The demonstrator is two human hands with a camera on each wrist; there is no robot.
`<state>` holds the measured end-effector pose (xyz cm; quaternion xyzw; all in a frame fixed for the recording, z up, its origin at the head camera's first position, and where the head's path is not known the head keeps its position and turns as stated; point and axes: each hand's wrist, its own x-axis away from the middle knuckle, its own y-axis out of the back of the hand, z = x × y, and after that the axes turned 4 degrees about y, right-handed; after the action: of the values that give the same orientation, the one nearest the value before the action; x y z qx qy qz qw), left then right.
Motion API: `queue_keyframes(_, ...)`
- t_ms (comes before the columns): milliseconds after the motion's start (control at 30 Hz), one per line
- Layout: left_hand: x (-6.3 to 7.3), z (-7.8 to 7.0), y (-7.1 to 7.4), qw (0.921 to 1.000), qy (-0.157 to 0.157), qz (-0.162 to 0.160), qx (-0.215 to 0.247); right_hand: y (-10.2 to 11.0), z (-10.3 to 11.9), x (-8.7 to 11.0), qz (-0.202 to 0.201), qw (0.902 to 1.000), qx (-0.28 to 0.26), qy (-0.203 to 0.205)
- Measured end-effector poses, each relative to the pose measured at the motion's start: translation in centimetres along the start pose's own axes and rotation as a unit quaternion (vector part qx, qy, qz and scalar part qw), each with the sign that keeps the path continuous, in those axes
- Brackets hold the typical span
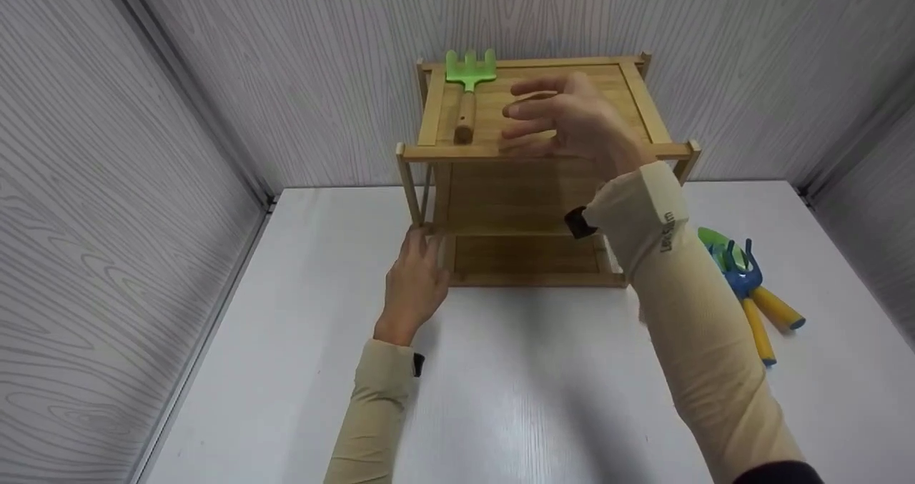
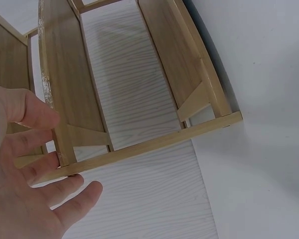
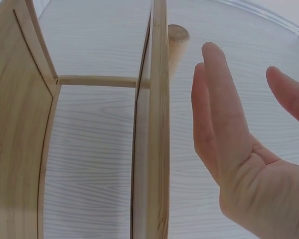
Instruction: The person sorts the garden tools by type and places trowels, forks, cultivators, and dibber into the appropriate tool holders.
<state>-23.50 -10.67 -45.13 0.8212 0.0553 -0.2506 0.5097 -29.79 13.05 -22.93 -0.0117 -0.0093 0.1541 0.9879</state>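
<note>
A small wooden shelf rack [image 1: 543, 151] with several tiers stands against the back wall. On its top tier, at the left, lies a hand fork [image 1: 466, 87] with green tines and a wooden handle. The right hand [image 1: 572, 116] hovers over the top tier, right of the fork, fingers spread and holding nothing. In the right wrist view, the fork's handle end [image 3: 178, 34] shows past the top tier's edge. The left hand [image 1: 414, 277] is at the rack's front left post, with loosely extended fingers beside the wooden frame [image 2: 65, 144]; whether it touches is unclear.
Right of the rack, partly behind the right sleeve, a blue hand fork [image 1: 743, 277] with a yellow handle lies on the white table [image 1: 486, 398]. Beside it are a green tool part [image 1: 711, 239] and another yellow handle [image 1: 779, 307]. Wood-grain panels [image 1: 343, 76] enclose the table.
</note>
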Motion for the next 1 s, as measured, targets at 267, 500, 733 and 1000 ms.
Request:
queue_keyframes(267,0.1,0.0,0.2,0.9999,-0.002,-0.009,-0.009,0.6,-0.4,1.1,0.014,0.9995,-0.012,0.027)
queue_keyframes(500,0.3,0.1,0.3,1.0000,0.003,-0.003,-0.009,1.6,-1.1,1.8,0.016,0.9986,-0.043,0.026)
queue_keyframes(733,0.4,0.4,0.4,0.9995,-0.011,-0.027,-0.012,2.5,-1.8,2.4,0.013,0.9975,-0.064,0.029)
queue_keyframes(1000,0.4,0.4,0.2,0.9994,-0.016,-0.030,0.002,3.1,-2.4,2.8,0.015,0.9974,-0.064,0.030)
